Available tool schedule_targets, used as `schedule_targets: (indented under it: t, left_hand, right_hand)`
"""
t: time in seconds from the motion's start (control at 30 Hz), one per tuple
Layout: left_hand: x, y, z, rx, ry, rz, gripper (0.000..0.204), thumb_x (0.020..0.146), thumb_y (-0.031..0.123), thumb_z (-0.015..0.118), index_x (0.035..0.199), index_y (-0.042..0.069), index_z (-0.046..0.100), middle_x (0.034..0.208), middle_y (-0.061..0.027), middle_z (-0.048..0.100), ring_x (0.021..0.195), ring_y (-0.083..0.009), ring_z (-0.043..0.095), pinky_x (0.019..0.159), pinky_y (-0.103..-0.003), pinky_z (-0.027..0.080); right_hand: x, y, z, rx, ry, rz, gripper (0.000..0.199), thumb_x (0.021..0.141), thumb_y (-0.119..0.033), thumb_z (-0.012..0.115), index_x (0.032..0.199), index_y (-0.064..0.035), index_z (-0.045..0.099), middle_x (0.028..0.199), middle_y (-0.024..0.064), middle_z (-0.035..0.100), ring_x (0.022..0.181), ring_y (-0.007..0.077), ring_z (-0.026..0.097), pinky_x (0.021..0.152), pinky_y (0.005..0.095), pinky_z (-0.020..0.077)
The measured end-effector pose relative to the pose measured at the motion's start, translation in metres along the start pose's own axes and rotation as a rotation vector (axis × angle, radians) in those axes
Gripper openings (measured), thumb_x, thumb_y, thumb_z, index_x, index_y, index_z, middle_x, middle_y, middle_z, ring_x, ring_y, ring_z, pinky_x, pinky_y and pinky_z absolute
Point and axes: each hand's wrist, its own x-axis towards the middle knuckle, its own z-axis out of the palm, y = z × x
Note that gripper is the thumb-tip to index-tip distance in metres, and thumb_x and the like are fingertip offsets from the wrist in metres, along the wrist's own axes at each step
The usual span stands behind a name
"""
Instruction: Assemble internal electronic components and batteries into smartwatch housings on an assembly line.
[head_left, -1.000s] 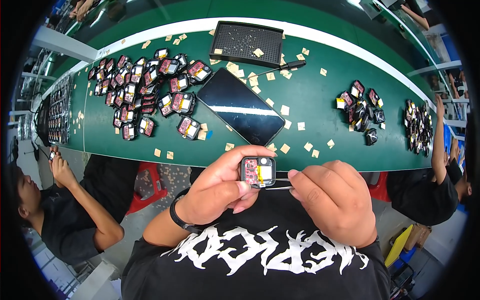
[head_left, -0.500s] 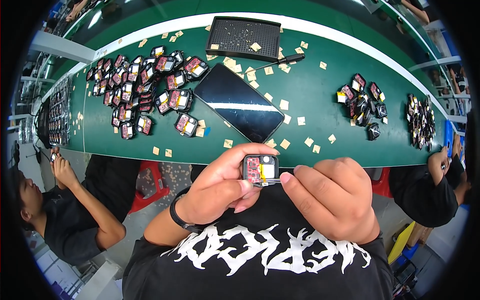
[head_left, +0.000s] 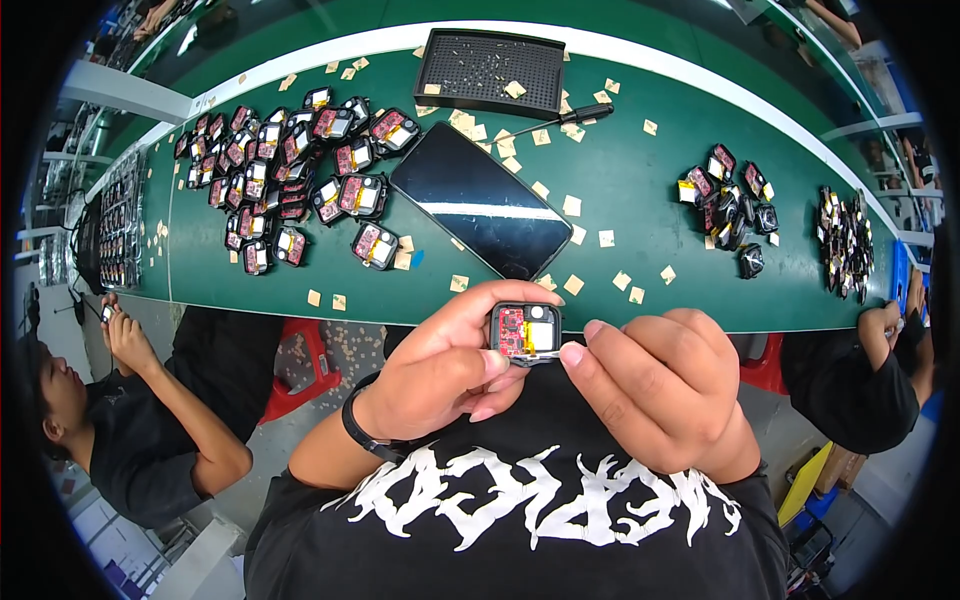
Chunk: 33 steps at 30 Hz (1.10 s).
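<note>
My left hand (head_left: 450, 370) grips a small square electronic module (head_left: 524, 331) with a red circuit board, a yellow strip and a white patch inside its black casing, held close to my chest. My right hand (head_left: 660, 390) meets it from the right, thumb and forefinger pressed against the module's right edge. A black band sits on my left wrist.
On the green bench (head_left: 620, 170) lie a black glossy slab (head_left: 480, 198), a heap of similar modules (head_left: 290, 165) at left, smaller dark heaps (head_left: 728, 205) at right, a black perforated tray (head_left: 492, 68), a screwdriver (head_left: 560, 118) and scattered tan squares. People sit at my left (head_left: 130, 420) and right (head_left: 870, 370).
The tweezers seen in my right hand a second ago no longer show. My right fingers have closed onto the module's right edge. The module stays in my left hand.
</note>
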Motion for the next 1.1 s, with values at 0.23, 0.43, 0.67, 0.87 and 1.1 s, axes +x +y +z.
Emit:
schedule_targets:
  t: [0.23, 0.43, 0.67, 0.87, 1.1]
  left_hand:
    - [0.0000, 0.0000, -0.0004, -0.017, -0.005, 0.000, 0.058, 0.094, 0.014, 0.054, 0.145, -0.008, 0.038, 0.096, -0.0071, 0.052, 0.071, -0.0090, 0.044, 0.050, -0.023, 0.038]
    - [-0.0001, -0.0003, -0.0006, -0.032, -0.001, -0.001, 0.058, 0.094, 0.013, 0.055, 0.145, -0.008, 0.038, 0.097, -0.0077, 0.053, 0.071, -0.0091, 0.045, 0.050, -0.023, 0.039]
    - [0.0001, -0.0011, -0.0028, -0.016, 0.002, -0.019, 0.058, 0.094, 0.014, 0.056, 0.145, -0.008, 0.038, 0.098, -0.0082, 0.053, 0.070, -0.0090, 0.045, 0.050, -0.023, 0.039]
    - [0.0008, -0.0015, -0.0041, 0.023, -0.014, -0.010, 0.059, 0.094, 0.016, 0.057, 0.145, -0.008, 0.038, 0.098, -0.0087, 0.055, 0.067, -0.0090, 0.045, 0.049, -0.024, 0.038]
    - [0.0008, -0.0013, -0.0029, 0.031, -0.011, -0.021, 0.060, 0.094, 0.017, 0.058, 0.144, -0.008, 0.038, 0.096, -0.0089, 0.055, 0.062, -0.0090, 0.043, 0.048, -0.024, 0.037]
  right_hand:
    - [0.0002, -0.0009, -0.0011, -0.055, -0.003, -0.042, 0.025, 0.070, -0.011, 0.070, 0.092, 0.0015, 0.075, 0.089, 0.0100, 0.068, 0.076, 0.0192, 0.059, 0.059, 0.0295, 0.0415]
    - [0.0000, -0.0043, -0.0035, -0.037, -0.062, -0.010, 0.030, 0.070, -0.009, 0.073, 0.098, 0.0007, 0.075, 0.097, 0.0114, 0.070, 0.078, 0.0211, 0.060, 0.060, 0.0318, 0.0448]
    - [-0.0015, 0.0002, 0.0018, -0.023, -0.016, -0.021, 0.026, 0.070, -0.011, 0.070, 0.093, 0.0006, 0.075, 0.090, 0.0086, 0.068, 0.076, 0.0186, 0.059, 0.058, 0.0293, 0.0404]
    - [-0.0002, 0.0005, -0.0002, 0.001, -0.048, 0.004, 0.025, 0.070, -0.011, 0.071, 0.092, -0.0009, 0.075, 0.088, 0.0071, 0.067, 0.076, 0.0178, 0.059, 0.057, 0.0286, 0.0399]
    - [-0.0011, 0.0000, -0.0071, -0.037, -0.084, -0.032, 0.029, 0.068, -0.011, 0.071, 0.095, -0.0007, 0.074, 0.094, 0.0097, 0.070, 0.076, 0.0196, 0.061, 0.058, 0.0308, 0.0448]
